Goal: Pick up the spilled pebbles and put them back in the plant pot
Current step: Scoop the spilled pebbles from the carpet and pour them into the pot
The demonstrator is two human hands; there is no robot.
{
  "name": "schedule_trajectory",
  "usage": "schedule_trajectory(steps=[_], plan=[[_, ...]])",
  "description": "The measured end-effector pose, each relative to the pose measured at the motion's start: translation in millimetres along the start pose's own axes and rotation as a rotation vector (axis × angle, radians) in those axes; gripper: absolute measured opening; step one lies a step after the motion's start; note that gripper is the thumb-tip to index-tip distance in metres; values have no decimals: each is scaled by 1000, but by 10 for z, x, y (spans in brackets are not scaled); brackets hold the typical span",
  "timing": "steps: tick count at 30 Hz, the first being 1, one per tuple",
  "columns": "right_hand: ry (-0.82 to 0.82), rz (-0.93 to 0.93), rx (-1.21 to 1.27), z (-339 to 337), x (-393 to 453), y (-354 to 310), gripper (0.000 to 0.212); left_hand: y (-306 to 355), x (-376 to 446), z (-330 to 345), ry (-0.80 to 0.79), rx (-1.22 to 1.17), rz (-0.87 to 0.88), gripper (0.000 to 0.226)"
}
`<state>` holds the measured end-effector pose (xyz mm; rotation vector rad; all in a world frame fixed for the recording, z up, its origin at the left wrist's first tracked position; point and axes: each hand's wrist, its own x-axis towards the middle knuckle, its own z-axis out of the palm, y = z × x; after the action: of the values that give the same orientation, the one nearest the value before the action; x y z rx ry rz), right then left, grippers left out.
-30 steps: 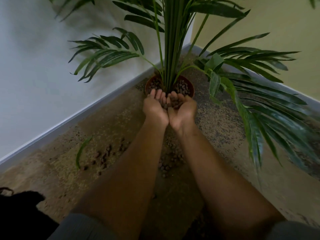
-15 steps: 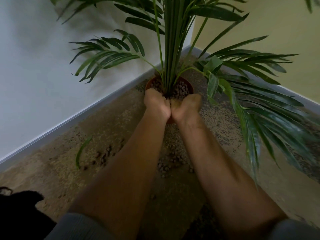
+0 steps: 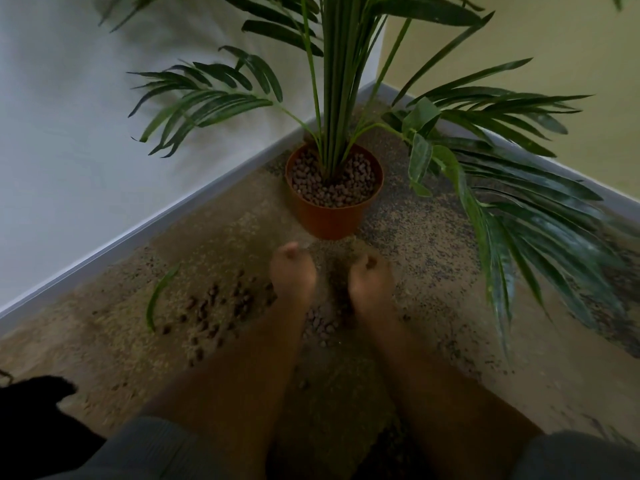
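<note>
Two blurred hands, left hand point(image 3: 293, 271) and right hand point(image 3: 370, 282), fingers curled under and seemingly empty, hover mid-frame below the plant pot point(image 3: 329, 220); spilled pebbles point(image 3: 214, 306) lie lower left of them.

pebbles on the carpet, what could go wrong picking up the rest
The spilled pebbles lie scattered, some right beside the left forearm, so a sweep could push them further out. The drooping palm fronds hang close to the right hand and might get snagged. The pot already looks full near the rim, so another handful could roll off.
</note>
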<state>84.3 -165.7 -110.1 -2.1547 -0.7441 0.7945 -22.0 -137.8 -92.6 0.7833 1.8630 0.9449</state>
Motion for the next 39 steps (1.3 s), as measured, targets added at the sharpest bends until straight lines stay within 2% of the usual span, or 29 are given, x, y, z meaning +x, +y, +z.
schedule_trajectory(steps=[2, 5, 8, 12, 18, 21, 23, 27, 32, 36, 39], plan=[[127, -74, -227, -69, 14, 316, 46, -244, 68, -45, -116, 311, 116, 38], [238, -54, -361, -147, -21, 631, 56, -443, 107, -74, -255, 536, 235, 46], [242, -6, -392, -162, -36, 831, 62, -599, 91, -92, -314, 670, 344, 55], [181, -128, -468, -83, -116, 956, 77, -834, 56, -132, -347, 867, 521, 62], [-115, -678, -469, 164, -188, 936, 60, -990, -2, -165, -382, 920, 728, 56], [-183, -851, -546, 264, -129, 882, 48, -1018, 15, -183, -400, 880, 809, 50], [-189, -894, -589, 302, -92, 873, 46, -1027, 47, -210, -364, 871, 832, 47], [-135, -949, -695, 264, -31, 894, 34, -1089, 62, -265, -293, 999, 851, 40], [-31, -905, -746, 118, -30, 1049, 17, -1122, 18, -264, -190, 1095, 816, 33], [2, -880, -747, 68, -53, 1119, 19, -1154, -1, -282, -214, 1093, 856, 37], [-51, -932, -744, 79, -99, 1123, 25, -1164, -1, -307, -259, 1099, 890, 43]])
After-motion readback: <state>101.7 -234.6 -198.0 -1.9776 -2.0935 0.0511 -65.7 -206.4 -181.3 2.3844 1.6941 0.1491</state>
